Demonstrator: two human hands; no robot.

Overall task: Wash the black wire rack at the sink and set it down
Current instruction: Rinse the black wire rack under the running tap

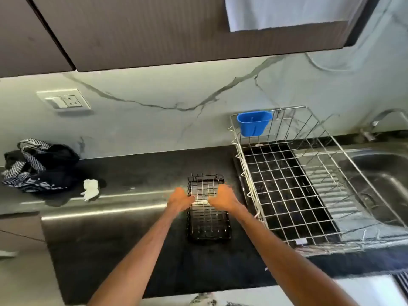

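Note:
The black wire rack (207, 219) stands on the dark countertop (132, 173), just left of the silver dish drainer. My left hand (181, 199) grips its left side and my right hand (223, 197) grips its right side, fingers curled over the wires near the middle. The steel sink (384, 184) lies at the far right, with the tap (375, 124) behind it.
A large silver wire dish drainer (287, 180) with a blue plastic cup (254, 123) hooked on its back rim sits between the rack and the sink. A dark patterned cloth (37, 166) and a crumpled white tissue (90, 188) lie at the left. Cabinets hang overhead.

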